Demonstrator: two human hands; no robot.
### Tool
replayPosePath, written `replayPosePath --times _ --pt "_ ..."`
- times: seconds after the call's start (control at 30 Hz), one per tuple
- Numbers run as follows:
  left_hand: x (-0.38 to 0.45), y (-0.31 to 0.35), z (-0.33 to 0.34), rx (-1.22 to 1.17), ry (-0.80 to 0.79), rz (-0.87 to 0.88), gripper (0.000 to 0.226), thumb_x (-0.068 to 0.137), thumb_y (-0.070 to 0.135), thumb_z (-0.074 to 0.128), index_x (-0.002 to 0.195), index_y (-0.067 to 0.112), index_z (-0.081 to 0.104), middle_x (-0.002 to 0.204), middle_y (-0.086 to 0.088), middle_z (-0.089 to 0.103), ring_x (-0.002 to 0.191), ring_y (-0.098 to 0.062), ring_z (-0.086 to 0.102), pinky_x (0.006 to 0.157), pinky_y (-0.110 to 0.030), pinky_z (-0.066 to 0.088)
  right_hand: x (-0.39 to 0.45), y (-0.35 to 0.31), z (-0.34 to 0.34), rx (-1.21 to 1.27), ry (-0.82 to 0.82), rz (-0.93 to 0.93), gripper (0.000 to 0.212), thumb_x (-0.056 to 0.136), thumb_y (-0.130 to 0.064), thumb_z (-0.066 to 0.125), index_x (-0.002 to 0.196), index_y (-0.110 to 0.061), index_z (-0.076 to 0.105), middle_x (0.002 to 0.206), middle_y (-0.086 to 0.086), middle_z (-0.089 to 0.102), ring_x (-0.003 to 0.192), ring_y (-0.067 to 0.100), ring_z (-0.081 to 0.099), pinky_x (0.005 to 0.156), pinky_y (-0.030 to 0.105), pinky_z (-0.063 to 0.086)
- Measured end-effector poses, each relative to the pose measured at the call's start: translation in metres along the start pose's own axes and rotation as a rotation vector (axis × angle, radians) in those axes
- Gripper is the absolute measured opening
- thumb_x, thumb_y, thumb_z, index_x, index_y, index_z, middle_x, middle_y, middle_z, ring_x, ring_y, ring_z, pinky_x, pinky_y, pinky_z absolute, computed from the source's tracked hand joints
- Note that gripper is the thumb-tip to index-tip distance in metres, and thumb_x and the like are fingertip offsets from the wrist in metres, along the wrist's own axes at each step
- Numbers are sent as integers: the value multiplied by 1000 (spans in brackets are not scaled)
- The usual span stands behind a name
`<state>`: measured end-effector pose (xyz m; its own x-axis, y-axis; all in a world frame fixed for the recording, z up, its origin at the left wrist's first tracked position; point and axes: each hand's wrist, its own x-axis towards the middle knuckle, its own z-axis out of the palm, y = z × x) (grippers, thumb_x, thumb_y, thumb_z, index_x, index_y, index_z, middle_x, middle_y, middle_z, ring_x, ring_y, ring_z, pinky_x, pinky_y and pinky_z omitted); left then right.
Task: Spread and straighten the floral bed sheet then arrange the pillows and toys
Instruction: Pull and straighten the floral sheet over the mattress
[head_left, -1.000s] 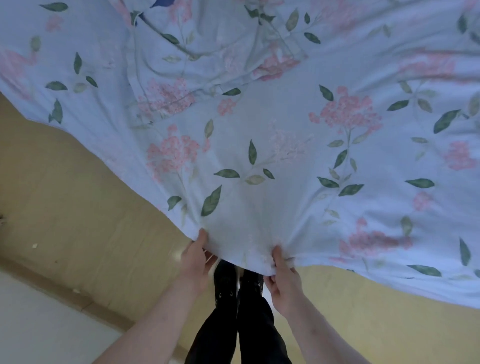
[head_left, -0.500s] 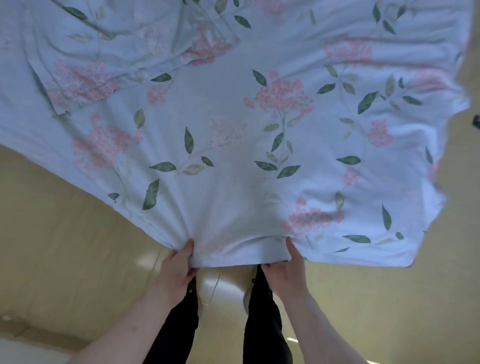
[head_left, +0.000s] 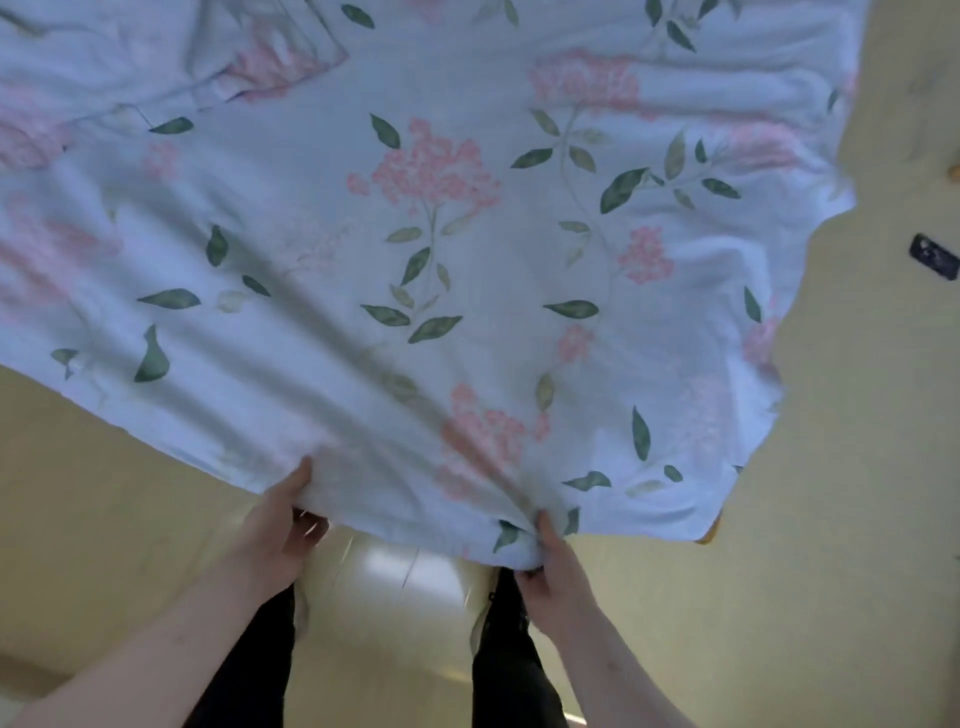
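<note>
**Sheet up, both hands on the near hem**

Floral bed sheet (head_left: 431, 234) stretched out ahead, above yellow floor (head_left: 857, 519). Left hand (head_left: 280, 525) clamped on near edge, thumb on top, fingers under. Right hand (head_left: 550, 561) fisted round a bunched bit of same hem. Looks thin, light, floppy, w/ creases fanning from each grip. Probably best held at hem, hands wider apart, nr corners. Dark object (head_left: 935, 257) on floor, right.

A glossy yellowish floor (head_left: 857, 571) fills the near and right parts of the scene, with a bright patch of reflected light (head_left: 410, 566) near the middle. At the near left a paler strip (head_left: 21, 714) borders it. On the right lies a small dark flat object (head_left: 935, 255), with a small orange-brown thing (head_left: 954, 171) at the right edge beyond it.
</note>
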<state>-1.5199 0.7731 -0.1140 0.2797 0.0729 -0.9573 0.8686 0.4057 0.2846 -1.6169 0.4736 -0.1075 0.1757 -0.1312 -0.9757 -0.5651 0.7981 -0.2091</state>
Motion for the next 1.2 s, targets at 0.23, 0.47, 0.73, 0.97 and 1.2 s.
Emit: replayPosePath --times 0.23,0.47,0.73,0.97,1.2 --pt "-61 -100 121 109 -169 -36 62 70 46 87 120 11 74 117 -8 75 102 -24 73 95 -40 53 -17 -1 -31 -452 13 211 40 75 -29 89 107 -14 71 98 4 77 84 16 71 59 21 56" --pt "-85 -136 130 21 71 7 38 98 27 65 128 3 65 117 -12 74 98 -30 75 76 -41 62 -25 -22 -73 -436 -117 268 84 54 -51 98 123 -12 70 105 4 77 91 19 76 79 32 62" --pt "-92 -139 107 23 -31 -126 37 105 34 52 132 14 64 124 -8 73 115 -25 70 85 -35 62 25 -85 -122 -85 33 12 97 80 -48 82 159 -30 27 160 1 33 146 28 36 109 47 44" --pt "-101 -144 86 168 -152 -150 42 100 43 54 124 12 69 117 -9 75 107 -28 73 80 -46 62 20 -85 -137 -130 -223 -71 68 77 -62 80 135 -32 61 131 -6 69 119 16 67 100 41 51" --pt "-94 -155 72 269 61 10 30 97 40 65 112 15 69 88 3 78 70 -13 73 55 -26 59 -13 -93 -216 -345 218 -325 53 71 -58 86 104 -18 74 97 -8 79 91 11 75 83 32 55"
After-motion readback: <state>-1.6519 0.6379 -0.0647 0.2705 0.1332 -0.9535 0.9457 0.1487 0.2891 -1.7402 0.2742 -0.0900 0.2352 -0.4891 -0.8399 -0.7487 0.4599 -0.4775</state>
